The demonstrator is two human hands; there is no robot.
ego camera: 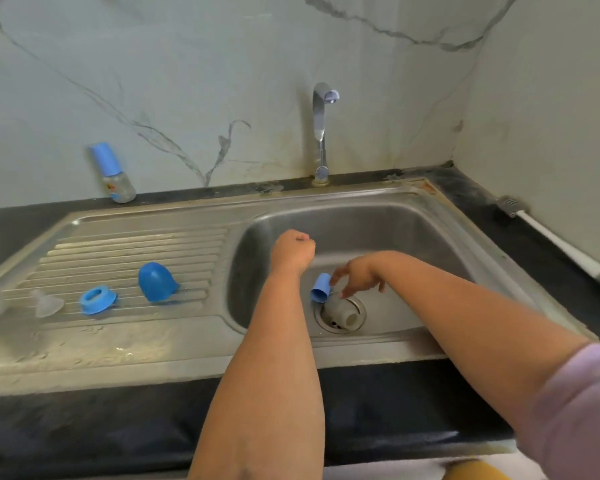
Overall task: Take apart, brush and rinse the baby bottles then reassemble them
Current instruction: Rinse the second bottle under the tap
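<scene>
- Your left hand (292, 250) hangs over the sink basin (413, 230), fingers curled into a fist, holding nothing.
- Your right hand (359, 275) reaches down, fingertips touching the baby bottle (340, 311) lying on its side over the drain (340, 315), blue cap (320, 288) still on; I cannot tell whether they grip it.
- Over on the drainboard (129, 247): clear nipple (45, 303), blue collar ring (97, 299), blue dome cap (156, 281).
- Second bottle (113, 173) leans against the wall.

Blue cap (158, 281), blue ring (97, 299), blue-capped bottle (113, 173); clear nipple (45, 303); steel-grey sink (413, 216); black counter (84, 431); white grey-veined wall (187, 81); lilac sleeve (579, 410).
</scene>
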